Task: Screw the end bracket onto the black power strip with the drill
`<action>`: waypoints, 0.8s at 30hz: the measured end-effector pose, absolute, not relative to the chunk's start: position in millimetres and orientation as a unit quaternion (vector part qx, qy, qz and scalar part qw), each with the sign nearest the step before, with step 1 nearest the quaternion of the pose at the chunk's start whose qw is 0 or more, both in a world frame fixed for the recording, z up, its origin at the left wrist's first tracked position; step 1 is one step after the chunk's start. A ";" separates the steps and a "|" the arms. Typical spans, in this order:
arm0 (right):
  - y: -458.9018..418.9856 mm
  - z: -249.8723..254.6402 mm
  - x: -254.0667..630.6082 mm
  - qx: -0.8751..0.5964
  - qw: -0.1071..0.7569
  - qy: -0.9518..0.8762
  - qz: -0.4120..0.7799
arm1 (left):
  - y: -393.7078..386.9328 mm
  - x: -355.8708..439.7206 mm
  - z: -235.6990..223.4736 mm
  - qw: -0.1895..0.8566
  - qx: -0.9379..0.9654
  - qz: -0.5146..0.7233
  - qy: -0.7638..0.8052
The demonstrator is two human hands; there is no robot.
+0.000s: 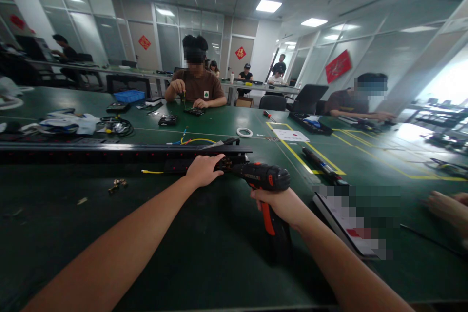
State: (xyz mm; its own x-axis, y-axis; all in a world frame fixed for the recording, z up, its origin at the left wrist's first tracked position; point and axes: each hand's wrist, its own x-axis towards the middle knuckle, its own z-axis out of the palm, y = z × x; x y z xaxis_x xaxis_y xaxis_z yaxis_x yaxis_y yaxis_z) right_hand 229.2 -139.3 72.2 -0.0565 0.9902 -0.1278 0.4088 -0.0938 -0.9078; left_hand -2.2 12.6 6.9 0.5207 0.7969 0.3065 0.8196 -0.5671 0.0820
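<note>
My right hand is wrapped round the handle of a black and orange cordless drill, a finger near its trigger. The drill lies level, its nose pointing left at the end of a long black bar on the table. There my left hand grips the bar's end, thumb on top and fingers partly hidden. Small brass-coloured parts show just beyond the thumb, close to the drill's tip; whether the bit touches them I cannot tell. A short yellow cable sticks out left of my left hand.
Small brass screws lie on the green table. Beyond the bar are a white tape roll, paper and a blue basket. A notebook and another person's hand are at right. Co-workers sit opposite.
</note>
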 end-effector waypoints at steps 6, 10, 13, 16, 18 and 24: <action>-141.2 76.0 226.0 -0.605 0.329 -0.592 0.418 | 11.4 -2.2 7.7 0.036 -0.871 -0.157 -0.464; -141.6 78.4 225.2 -0.604 0.330 -0.589 0.424 | 11.7 -2.4 7.6 0.036 -0.871 -0.158 -0.465; -141.3 77.9 225.8 -0.603 0.327 -0.591 0.424 | 12.0 -2.6 7.4 0.037 -0.871 -0.158 -0.465; -141.1 76.5 226.4 -0.605 0.327 -0.590 0.423 | 12.2 -2.9 7.0 0.036 -0.871 -0.158 -0.464; -141.1 76.2 226.5 -0.604 0.326 -0.593 0.421 | 12.3 -3.2 6.8 0.037 -0.872 -0.159 -0.461; -141.0 76.9 225.4 -0.604 0.327 -0.592 0.421 | 12.1 -3.7 6.7 0.038 -0.873 -0.158 -0.459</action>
State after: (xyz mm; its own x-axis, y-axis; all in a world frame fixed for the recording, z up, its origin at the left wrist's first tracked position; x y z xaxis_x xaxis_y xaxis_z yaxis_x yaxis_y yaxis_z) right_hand 225.4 -141.0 76.9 -0.0565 0.9909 -0.1219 0.4409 -0.0847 -0.8935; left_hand -3.7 12.1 6.7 0.5286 0.7899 0.3110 0.8141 -0.5755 0.0779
